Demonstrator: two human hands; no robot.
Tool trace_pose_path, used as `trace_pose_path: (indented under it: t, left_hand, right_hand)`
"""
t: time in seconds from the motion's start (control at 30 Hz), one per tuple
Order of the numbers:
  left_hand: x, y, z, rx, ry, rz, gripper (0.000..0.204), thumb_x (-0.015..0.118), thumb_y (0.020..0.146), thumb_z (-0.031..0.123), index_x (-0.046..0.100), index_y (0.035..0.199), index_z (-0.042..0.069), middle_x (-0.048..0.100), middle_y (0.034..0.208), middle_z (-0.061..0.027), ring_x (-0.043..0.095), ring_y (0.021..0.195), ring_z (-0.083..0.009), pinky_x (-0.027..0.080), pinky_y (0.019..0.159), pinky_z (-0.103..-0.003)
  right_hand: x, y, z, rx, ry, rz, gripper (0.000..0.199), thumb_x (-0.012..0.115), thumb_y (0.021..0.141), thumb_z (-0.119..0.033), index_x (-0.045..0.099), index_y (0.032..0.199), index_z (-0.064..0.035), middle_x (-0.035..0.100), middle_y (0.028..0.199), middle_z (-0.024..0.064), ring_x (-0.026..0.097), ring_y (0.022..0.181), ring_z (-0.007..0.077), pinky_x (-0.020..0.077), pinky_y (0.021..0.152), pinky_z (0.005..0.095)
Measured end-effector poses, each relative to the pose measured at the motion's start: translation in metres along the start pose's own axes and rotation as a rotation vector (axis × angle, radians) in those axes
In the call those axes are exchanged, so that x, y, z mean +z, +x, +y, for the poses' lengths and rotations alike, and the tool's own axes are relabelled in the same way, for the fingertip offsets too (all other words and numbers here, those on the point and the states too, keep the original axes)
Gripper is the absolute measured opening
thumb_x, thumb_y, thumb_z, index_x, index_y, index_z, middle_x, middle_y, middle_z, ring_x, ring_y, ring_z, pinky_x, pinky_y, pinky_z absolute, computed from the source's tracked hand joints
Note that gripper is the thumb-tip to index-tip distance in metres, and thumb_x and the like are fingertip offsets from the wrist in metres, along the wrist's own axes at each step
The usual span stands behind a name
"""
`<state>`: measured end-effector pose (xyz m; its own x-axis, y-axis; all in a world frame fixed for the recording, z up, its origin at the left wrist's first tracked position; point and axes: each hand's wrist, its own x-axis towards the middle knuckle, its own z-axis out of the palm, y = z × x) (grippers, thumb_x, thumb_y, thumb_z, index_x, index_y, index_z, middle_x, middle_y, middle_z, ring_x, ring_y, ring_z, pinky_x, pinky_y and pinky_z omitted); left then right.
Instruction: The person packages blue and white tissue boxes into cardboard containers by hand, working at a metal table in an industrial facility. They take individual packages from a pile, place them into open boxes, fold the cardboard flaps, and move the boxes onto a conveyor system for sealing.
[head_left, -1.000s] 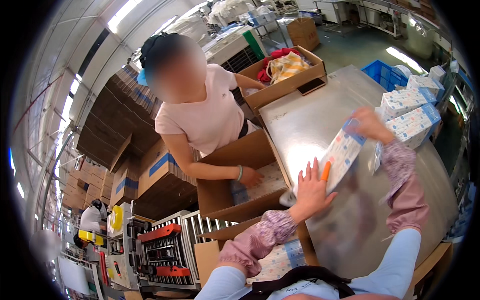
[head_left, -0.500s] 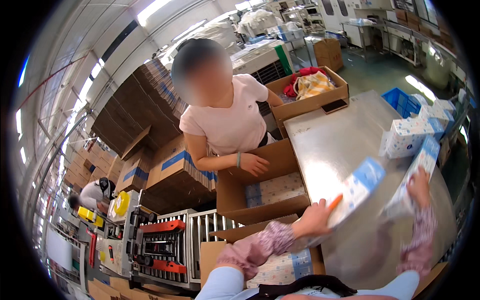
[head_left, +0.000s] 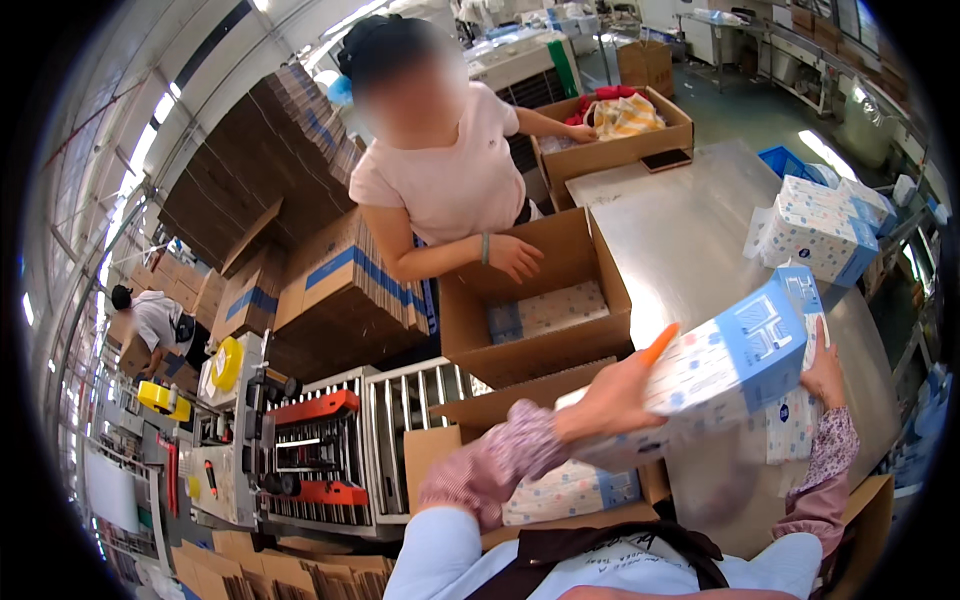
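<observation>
My left hand grips the near end of a long plastic-wrapped pack, white with pastel dots and a blue end. An orange stick-like tool juts up from the same hand; its kind I cannot make out. The pack is raised, slanting over an open carton and the metal table. On the right, my right hand is closed along the side of a second similar pack, partly hidden behind the first. More dotted packs lie inside the near carton, below my left forearm.
Across from me a person rests one hand over another open carton holding packs. Several packs and a blue basket sit at the table's far right. A phone lies near a carton of cloths. A roller conveyor stands left.
Both packs have come closer together, the right one drawn inward and toward me beside the left one. The other person's far hand has come up to the rim of the cloth carton.
</observation>
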<state>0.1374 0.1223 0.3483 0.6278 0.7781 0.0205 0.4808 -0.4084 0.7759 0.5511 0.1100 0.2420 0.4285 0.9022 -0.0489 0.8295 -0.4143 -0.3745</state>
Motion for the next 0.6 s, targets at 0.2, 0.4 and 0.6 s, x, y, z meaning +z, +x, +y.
trace_pose_path:
  t: [0.2,0.4,0.6]
  left_hand:
    - [-0.064,-0.157,-0.058,-0.008,-0.453,0.085,0.109,0.084,0.058,0.02,0.019,0.144,0.006,0.039,0.138,-0.013,0.037,0.129,-0.0229,0.029,0.107,-0.037]
    - [0.03,-0.214,-0.14,-0.222,0.164,-0.299,0.103,0.076,0.064,0.029,0.016,0.145,0.007,0.051,0.122,-0.0244,0.051,0.111,-0.0385,0.038,0.099,-0.043]
    - [0.103,-0.215,-0.158,-0.121,0.116,-0.55,0.095,0.064,0.074,0.027,0.004,0.147,0.017,0.025,0.138,-0.0335,0.037,0.123,-0.0435,0.032,0.104,-0.044]
  right_hand:
    - [-0.016,-0.036,-0.015,0.031,0.101,0.029,0.112,0.077,0.05,-0.004,0.022,0.145,-0.0258,0.055,0.119,0.0207,0.055,0.108,0.036,0.0448,0.089,0.0388]
    - [-0.056,-0.121,-0.138,-0.493,0.633,0.151,0.103,0.071,0.052,0.011,0.03,0.143,-0.0149,0.041,0.14,0.0128,0.044,0.123,0.0227,0.0381,0.099,0.0339]
    - [-0.01,-0.179,-0.256,-1.172,0.516,0.042,0.074,0.075,0.072,-0.024,0.041,0.134,-0.0038,0.052,0.118,0.0183,0.054,0.105,0.0317,0.0438,0.089,0.0409]
